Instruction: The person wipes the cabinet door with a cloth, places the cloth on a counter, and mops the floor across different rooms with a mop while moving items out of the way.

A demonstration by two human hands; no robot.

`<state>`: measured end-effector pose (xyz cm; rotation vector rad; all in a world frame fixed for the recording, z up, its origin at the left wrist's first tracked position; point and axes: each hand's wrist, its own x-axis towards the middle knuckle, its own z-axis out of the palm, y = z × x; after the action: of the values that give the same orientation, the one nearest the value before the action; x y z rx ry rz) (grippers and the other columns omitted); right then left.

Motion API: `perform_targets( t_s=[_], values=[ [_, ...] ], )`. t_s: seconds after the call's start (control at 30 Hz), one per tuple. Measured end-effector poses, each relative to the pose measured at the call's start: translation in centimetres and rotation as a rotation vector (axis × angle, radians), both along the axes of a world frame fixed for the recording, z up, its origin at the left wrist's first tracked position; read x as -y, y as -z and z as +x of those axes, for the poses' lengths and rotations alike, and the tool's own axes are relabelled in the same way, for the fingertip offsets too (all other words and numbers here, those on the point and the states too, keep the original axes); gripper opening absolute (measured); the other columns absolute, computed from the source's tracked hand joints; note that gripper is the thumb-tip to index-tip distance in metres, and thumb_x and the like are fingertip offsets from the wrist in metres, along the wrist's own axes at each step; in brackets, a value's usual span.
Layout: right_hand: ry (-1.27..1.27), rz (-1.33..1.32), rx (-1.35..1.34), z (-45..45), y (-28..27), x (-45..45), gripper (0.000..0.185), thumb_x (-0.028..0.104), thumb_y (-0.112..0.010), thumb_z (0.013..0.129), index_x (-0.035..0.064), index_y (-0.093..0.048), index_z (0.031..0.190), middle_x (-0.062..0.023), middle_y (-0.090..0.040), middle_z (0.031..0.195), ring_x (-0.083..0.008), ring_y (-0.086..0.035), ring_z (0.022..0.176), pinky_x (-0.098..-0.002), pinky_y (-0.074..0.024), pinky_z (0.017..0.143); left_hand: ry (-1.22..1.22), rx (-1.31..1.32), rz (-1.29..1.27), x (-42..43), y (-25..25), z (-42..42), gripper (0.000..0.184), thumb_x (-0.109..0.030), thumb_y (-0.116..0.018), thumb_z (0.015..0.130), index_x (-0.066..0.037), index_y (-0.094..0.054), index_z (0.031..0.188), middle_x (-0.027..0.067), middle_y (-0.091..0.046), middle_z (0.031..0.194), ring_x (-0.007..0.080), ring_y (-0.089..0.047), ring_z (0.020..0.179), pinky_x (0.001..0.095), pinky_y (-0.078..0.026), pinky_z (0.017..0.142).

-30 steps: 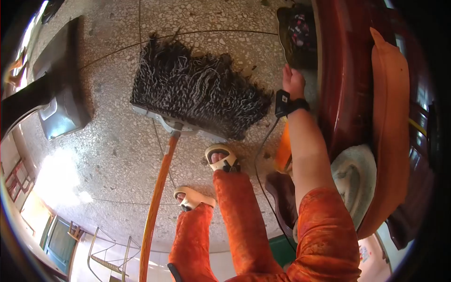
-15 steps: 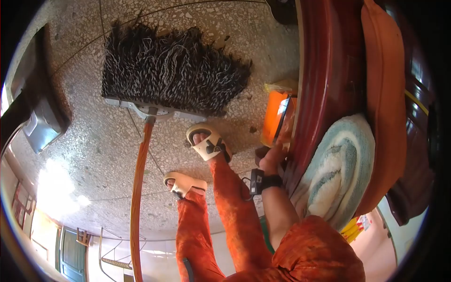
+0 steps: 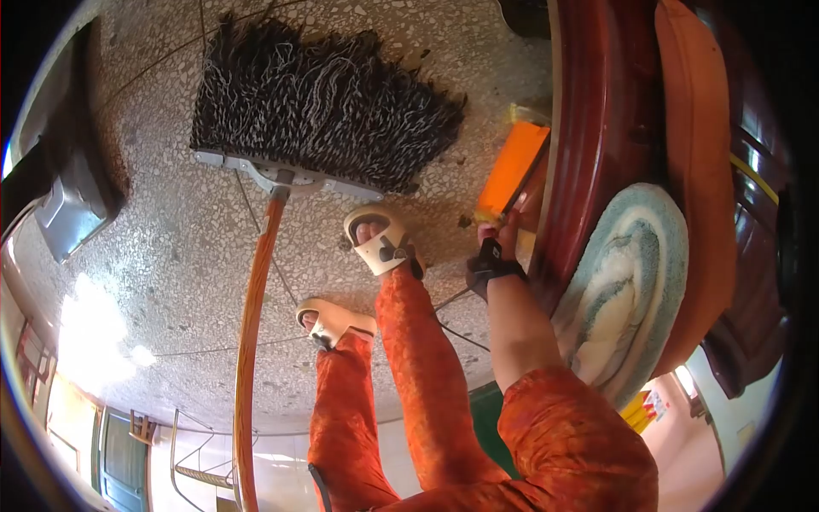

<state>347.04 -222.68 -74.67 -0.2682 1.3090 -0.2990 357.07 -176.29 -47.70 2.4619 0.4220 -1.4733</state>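
Observation:
My right hand [image 3: 502, 247], with a black strap around the wrist, reaches down beside the dark red wooden furniture. Its fingers are closed on the near end of a flat, rectangular orange packet [image 3: 514, 173] with a dark edge and what looks like clear wrapping. Part of the hand is hidden behind the wrist strap. My left hand is out of view. A wide mop [image 3: 320, 107] with dark, stringy fringe lies on the floor ahead of my feet. Its wooden handle [image 3: 253, 341] runs down past the bottom edge of the view.
A rolled blue-and-white towel [image 3: 636, 273] rests on the dark red furniture [image 3: 589, 128], against an orange cushion [image 3: 699, 171]. At the left is a dark dustpan-like object [image 3: 77, 205]. My sandalled feet [image 3: 380, 239] stand on the speckled floor. A metal-framed rack [image 3: 200, 474] is farther back.
My right hand has moved slightly up with the orange packet, which has turned and tilted to the right. The wrist has rotated. The mop shifts slightly in view with the camera.

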Motion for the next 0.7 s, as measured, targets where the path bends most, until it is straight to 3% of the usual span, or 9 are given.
perform_targets(
  t_s=[0.07,0.1,0.17,0.3,0.4,0.47,0.5,0.57,0.7],
  values=[
    [0.104,0.155,0.393,1.5,0.1,-0.4,0.035,0.030,-0.058,0.078,0.0098,-0.048,0.105,-0.0010,-0.057,0.094,-0.0137,-0.055,0.078,-0.0290,-0.0472,0.059,-0.013,0.000,-0.001,-0.1,-0.4,0.3,0.035,-0.026,-0.051,0.078,-0.001,-0.051,0.102,0.0212,-0.057,0.070,0.0359,-0.056,0.062,0.0434,-0.045,0.053],
    [0.097,0.153,0.399,2.1,-0.1,-0.6,0.035,0.030,-0.058,0.078,0.0098,-0.048,0.105,-0.0010,-0.057,0.094,-0.0137,-0.055,0.078,-0.0290,-0.0472,0.059,-0.019,-0.004,0.011,-0.9,-0.9,-0.3,0.035,-0.026,-0.051,0.078,-0.001,-0.051,0.102,0.0211,-0.057,0.070,0.0359,-0.056,0.062,0.0434,-0.045,0.053],
    [0.086,-0.103,0.149,3.5,-1.3,-1.4,0.037,0.027,-0.059,0.077,0.0075,-0.049,0.106,-0.0038,-0.055,0.100,-0.0188,-0.052,0.090,-0.0374,-0.0434,0.079,-0.026,-0.016,0.052,-2.7,-2.0,-1.5,0.035,-0.026,-0.051,0.078,-0.001,-0.051,0.102,0.0210,-0.057,0.070,0.0358,-0.056,0.061,0.0433,-0.045,0.053],
    [0.048,-0.241,0.197,1.3,1.4,1.3,0.036,0.014,-0.058,0.075,0.0050,-0.047,0.109,-0.0076,-0.052,0.103,-0.0244,-0.049,0.093,-0.0380,-0.0396,0.084,-0.040,-0.061,0.153,-7.3,-6.0,-5.2,0.035,-0.025,-0.051,0.078,-0.001,-0.051,0.102,0.0208,-0.057,0.070,0.0356,-0.056,0.061,0.0432,-0.045,0.053],
    [-0.178,-0.305,0.220,-1.0,5.1,4.8,0.038,0.008,-0.057,0.074,0.0048,-0.046,0.109,-0.0067,-0.051,0.102,-0.0225,-0.050,0.090,-0.0343,-0.0424,0.078,-0.052,-0.105,0.237,-10.7,-10.0,-8.4,0.034,-0.025,-0.051,0.078,-0.001,-0.051,0.102,0.0206,-0.057,0.069,0.0355,-0.056,0.061,0.0431,-0.045,0.053],
    [-0.787,-0.845,-0.362,1.0,2.5,5.1,0.030,0.011,-0.060,0.072,0.0042,-0.051,0.100,-0.0077,-0.055,0.095,-0.0188,-0.051,0.087,-0.0330,-0.0387,0.079,-0.061,-0.136,0.280,-12.4,-12.8,-10.1,0.034,-0.025,-0.052,0.078,-0.001,-0.051,0.103,0.0205,-0.057,0.069,0.0354,-0.056,0.061,0.0431,-0.045,0.052],
    [-0.682,-0.798,-0.261,-5.9,11.4,9.0,0.032,0.018,-0.061,0.072,0.0015,-0.051,0.098,-0.0095,-0.056,0.093,-0.0186,-0.052,0.085,-0.0326,-0.0398,0.075,-0.069,-0.156,0.302,-13.1,-14.1,-10.9,0.034,-0.025,-0.052,0.078,-0.002,-0.051,0.103,0.0204,-0.057,0.069,0.0354,-0.056,0.061,0.0430,-0.045,0.052],
    [-0.602,-0.850,-0.619,-1.5,4.8,6.2,0.037,0.021,-0.060,0.073,0.0006,-0.049,0.102,-0.0113,-0.056,0.096,-0.0205,-0.052,0.088,-0.0333,-0.0397,0.076,-0.080,-0.183,0.331,-14.2,-16.4,-12.3,0.034,-0.025,-0.052,0.078,-0.002,-0.051,0.103,0.0203,-0.057,0.069,0.0353,-0.056,0.060,0.0430,-0.045,0.052],
    [-0.571,-0.964,-0.774,4.9,-1.0,2.2,0.048,0.028,-0.058,0.074,-0.0013,-0.044,0.110,-0.0150,-0.056,0.103,-0.0244,-0.053,0.094,-0.0346,-0.0395,0.077,-0.103,-0.222,0.376,-15.2,-19.2,-14.2,0.034,-0.024,-0.052,0.077,-0.002,-0.051,0.103,0.0200,-0.057,0.069,0.0351,-0.056,0.060,0.0429,-0.045,0.052]
  ],
)
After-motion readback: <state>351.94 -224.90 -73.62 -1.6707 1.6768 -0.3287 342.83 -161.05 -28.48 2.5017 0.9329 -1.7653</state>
